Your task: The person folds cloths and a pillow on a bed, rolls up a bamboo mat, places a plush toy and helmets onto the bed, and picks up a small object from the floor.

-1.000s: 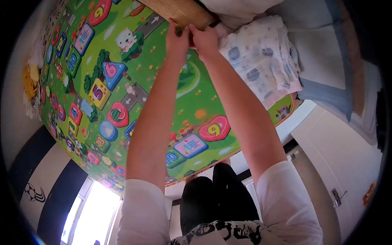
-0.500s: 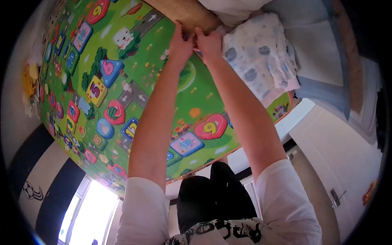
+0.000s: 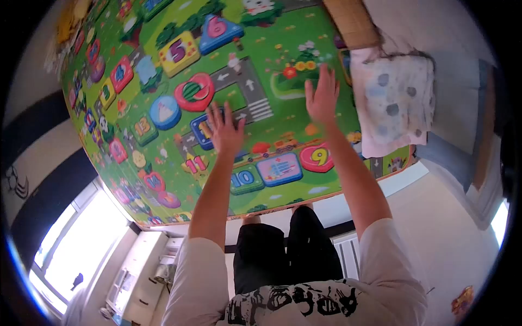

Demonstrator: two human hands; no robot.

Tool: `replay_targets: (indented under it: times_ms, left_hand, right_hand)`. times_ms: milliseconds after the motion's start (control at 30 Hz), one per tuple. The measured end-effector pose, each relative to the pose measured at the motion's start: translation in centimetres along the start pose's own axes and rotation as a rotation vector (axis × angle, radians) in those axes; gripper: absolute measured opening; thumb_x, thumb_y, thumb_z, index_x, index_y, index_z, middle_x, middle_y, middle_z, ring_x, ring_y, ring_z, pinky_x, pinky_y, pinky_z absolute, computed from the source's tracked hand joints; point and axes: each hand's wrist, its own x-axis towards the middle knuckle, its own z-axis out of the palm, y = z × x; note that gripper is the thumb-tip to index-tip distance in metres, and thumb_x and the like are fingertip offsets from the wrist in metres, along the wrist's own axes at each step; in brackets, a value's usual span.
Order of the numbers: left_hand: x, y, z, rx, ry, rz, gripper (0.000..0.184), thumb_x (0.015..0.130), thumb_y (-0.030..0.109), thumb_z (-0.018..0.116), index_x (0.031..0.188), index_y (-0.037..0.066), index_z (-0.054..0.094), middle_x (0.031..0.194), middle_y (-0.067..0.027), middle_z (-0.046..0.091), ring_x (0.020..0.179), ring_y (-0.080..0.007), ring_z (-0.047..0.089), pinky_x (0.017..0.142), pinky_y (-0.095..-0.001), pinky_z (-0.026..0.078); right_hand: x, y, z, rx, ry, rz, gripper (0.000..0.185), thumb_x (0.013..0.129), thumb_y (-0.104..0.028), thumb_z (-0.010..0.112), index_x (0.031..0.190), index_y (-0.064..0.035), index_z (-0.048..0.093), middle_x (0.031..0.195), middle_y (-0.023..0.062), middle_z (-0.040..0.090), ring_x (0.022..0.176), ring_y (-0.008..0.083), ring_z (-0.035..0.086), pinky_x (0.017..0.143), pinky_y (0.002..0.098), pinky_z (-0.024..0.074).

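A green play mat (image 3: 293, 122) printed with numbers, roads and flowers spreads out beneath both hands. Over the printed blue number tile is my left hand (image 3: 224, 133), open with its fingers spread. My right hand (image 3: 323, 100), also open and holding nothing, is beside the printed flowers, slightly blurred at the wrist. Whether either palm presses on the mat or hovers just above it, I cannot tell. To the right of my right hand lies a folded pale pink and white cloth (image 3: 394, 103) with grey-blue spots. Beyond it sits a tan woven piece (image 3: 356, 24).
Grey-blue and white fabric (image 3: 457, 108) lies along the right side. Yellow stuff (image 3: 69, 24) is at the far left corner. A bright window (image 3: 76, 239) and a white drawer cabinet (image 3: 140, 271) stand at lower left. My legs are at the mat's near edge.
Both hands have left the tan woven piece, come back toward me and moved apart, fingers now spread over the mat. The view has shifted, placing the woven piece and folded cloth further right.
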Motion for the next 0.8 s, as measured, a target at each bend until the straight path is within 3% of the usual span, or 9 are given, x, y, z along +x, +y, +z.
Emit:
replay_targets:
  times_ms: [67,167,233,333,400,467,533,633,800]
  left_hand:
    - [-4.5,-6.9,0.3,0.044,-0.073,-0.167,0.079,0.096,0.055,0.056,0.162,0.025,0.026,0.171,-0.0097,0.010,0.157,-0.0367,0.009,0.120,-0.0674,0.011]
    - [-11.8,-17.5,2.2,-0.031,-0.103,-0.499,0.081,0.097,0.055,0.055,0.163,0.022,0.022,0.171,-0.0120,0.008,0.156,-0.0394,0.009,0.119,-0.0676,0.011]
    - [-16.5,-22.5,1.7,-0.150,-0.127,-0.783,0.080,0.098,0.053,0.053,0.163,0.020,0.021,0.171,-0.0135,0.009,0.155,-0.0411,0.010,0.119,-0.0680,0.012]
    - [-24.1,-29.8,5.2,-0.101,0.120,-0.920,0.077,0.099,0.048,0.053,0.163,0.019,0.023,0.170,-0.0152,0.013,0.154,-0.0428,0.013,0.118,-0.0697,0.012]
    - [-27.2,-29.9,4.5,-0.119,0.221,-0.480,0.072,0.097,0.044,0.056,0.161,0.024,0.030,0.168,-0.0166,0.017,0.153,-0.0434,0.015,0.120,-0.0684,0.012]
    - [-27.5,-27.1,2.1,-0.002,-0.196,-0.435,0.071,0.094,0.043,0.061,0.159,0.029,0.035,0.168,-0.0147,0.020,0.154,-0.0411,0.016,0.120,-0.0670,0.012]
    - [-28.6,-25.1,1.0,-0.159,-0.168,-0.292,0.070,0.094,0.043,0.062,0.158,0.031,0.036,0.168,-0.0116,0.021,0.155,-0.0384,0.016,0.121,-0.0672,0.011]
    - [-32.0,-28.3,3.8,-0.308,-0.072,-0.212,0.071,0.095,0.046,0.060,0.159,0.031,0.035,0.169,-0.0089,0.020,0.156,-0.0363,0.014,0.119,-0.0697,0.010]
    - [-41.1,-43.5,6.8,-0.158,-0.093,-0.640,0.072,0.097,0.050,0.055,0.161,0.030,0.029,0.170,-0.0088,0.017,0.156,-0.0368,0.011,0.118,-0.0699,0.016]
  right_hand:
    - [-5.1,-3.5,0.6,-0.205,-0.149,-0.088,0.070,0.102,-0.044,0.051,0.157,-0.0052,0.032,0.163,0.0146,0.031,0.149,0.0385,0.030,0.118,0.0676,0.0193]
    - [-12.7,-9.0,1.5,-0.294,-0.368,-0.128,0.070,0.101,-0.047,0.051,0.157,-0.0076,0.035,0.164,0.0140,0.029,0.151,0.0357,0.028,0.119,0.0666,0.0176]
    - [-18.2,-13.2,2.2,-0.282,-0.548,-0.287,0.070,0.100,-0.049,0.051,0.155,-0.0088,0.038,0.165,0.0113,0.029,0.152,0.0326,0.026,0.119,0.0665,0.0164]
    - [-27.0,-17.7,2.3,-0.123,-0.825,-0.725,0.069,0.097,-0.047,0.055,0.153,-0.0096,0.041,0.162,0.0076,0.034,0.151,0.0286,0.029,0.120,0.0652,0.0174]
    - [-30.9,-19.4,2.2,0.098,-0.965,-0.938,0.069,0.096,-0.043,0.060,0.153,-0.0099,0.042,0.159,0.0067,0.038,0.150,0.0279,0.031,0.120,0.0636,0.0195]
    - [-32.5,-21.2,3.5,0.099,-0.940,-0.941,0.070,0.094,-0.038,0.064,0.153,-0.0100,0.041,0.159,0.0072,0.039,0.150,0.0282,0.032,0.121,0.0618,0.0211]
    - [-32.4,-23.1,5.3,0.056,-0.847,-0.869,0.073,0.091,-0.031,0.069,0.154,-0.0099,0.040,0.160,0.0090,0.037,0.150,0.0312,0.032,0.120,0.0594,0.0240]
    - [-31.9,-27.5,8.6,-0.111,-0.678,-0.689,0.074,0.093,-0.034,0.067,0.156,-0.0097,0.036,0.164,0.0105,0.031,0.152,0.0326,0.028,0.120,0.0630,0.0203]
    - [-36.7,-36.2,13.8,-0.196,-0.580,-0.749,0.078,0.096,-0.040,0.062,0.159,-0.0091,0.029,0.168,0.0112,0.022,0.155,0.0354,0.020,0.119,0.0685,0.0128]
